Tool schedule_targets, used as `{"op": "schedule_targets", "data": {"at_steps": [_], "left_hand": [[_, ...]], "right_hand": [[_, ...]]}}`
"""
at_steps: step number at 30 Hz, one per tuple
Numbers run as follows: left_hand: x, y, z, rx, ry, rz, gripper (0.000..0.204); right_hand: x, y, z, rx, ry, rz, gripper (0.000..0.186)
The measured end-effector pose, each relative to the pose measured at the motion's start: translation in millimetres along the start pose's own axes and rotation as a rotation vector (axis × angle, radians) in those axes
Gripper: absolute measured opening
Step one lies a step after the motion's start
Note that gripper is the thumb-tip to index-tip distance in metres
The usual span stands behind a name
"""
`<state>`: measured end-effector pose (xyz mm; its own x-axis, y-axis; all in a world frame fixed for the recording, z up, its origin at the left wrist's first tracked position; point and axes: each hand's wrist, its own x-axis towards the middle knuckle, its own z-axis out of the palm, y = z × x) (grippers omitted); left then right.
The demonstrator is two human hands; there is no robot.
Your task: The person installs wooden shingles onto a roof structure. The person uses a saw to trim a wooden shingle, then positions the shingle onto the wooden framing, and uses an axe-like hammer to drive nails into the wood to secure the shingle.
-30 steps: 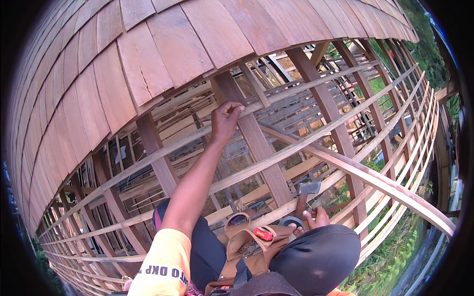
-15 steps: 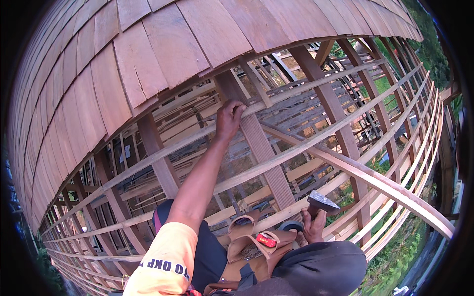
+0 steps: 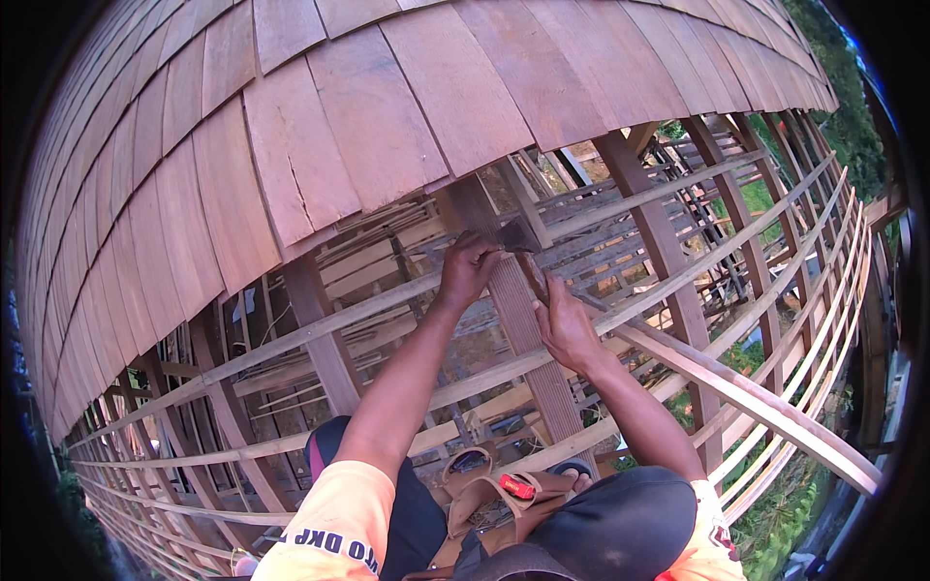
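Observation:
My left hand (image 3: 468,268) is pinched closed at the upper wooden batten (image 3: 387,300), where it crosses a brown rafter (image 3: 518,315). Whatever sits between its fingertips is too small to make out. In my right hand (image 3: 569,326) is a hammer, gripped by its dark wooden handle (image 3: 531,277). The metal hammer head (image 3: 520,236) is just beside my left fingertips, over the rafter. Whether it touches anything is unclear. Just above both hands runs the lower edge of the reddish wooden shingles (image 3: 373,107).
A long loose strip of wood (image 3: 746,387) slants across the battens toward the lower right. Gaps between battens open onto stacked timber below. A leather tool pouch (image 3: 467,500) with a small red box (image 3: 517,486) lies at my lap. Grass (image 3: 790,518) shows below, right.
My right hand has raised the hammer from beside my knee to the left hand at the rafter. My left hand stays pinched at the batten. The view has shifted slightly.

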<state>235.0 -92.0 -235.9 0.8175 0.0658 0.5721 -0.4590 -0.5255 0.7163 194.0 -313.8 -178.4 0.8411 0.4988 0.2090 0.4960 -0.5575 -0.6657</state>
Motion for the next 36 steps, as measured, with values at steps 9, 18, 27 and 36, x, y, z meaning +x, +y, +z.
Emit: {"op": "schedule_targets", "data": {"at_steps": [9, 18, 27, 36], "left_hand": [[-3.7, -3.0, -3.5, 0.068, 0.003, -0.013, 0.011], [-2.0, 3.5, -0.6, 0.113, 0.078, 0.05, 0.011], [-0.1, 5.9, 2.6, -0.062, 0.028, -0.168, 0.009], [84.1, 8.3, 57.1, 0.369, 0.03, -0.326, 0.022]], "right_hand": [[-10.5, -35.5, -20.3, 0.06, 0.295, -0.251, 0.044], [-16.9, -4.3, 12.8, 0.046, -0.131, 0.252, 0.037], [-25.5, -5.3, -20.0, 0.254, 0.238, 0.171, 0.037], [-75.1, 7.0, 22.0, 0.773, 0.265, 0.455, 0.029]]}}
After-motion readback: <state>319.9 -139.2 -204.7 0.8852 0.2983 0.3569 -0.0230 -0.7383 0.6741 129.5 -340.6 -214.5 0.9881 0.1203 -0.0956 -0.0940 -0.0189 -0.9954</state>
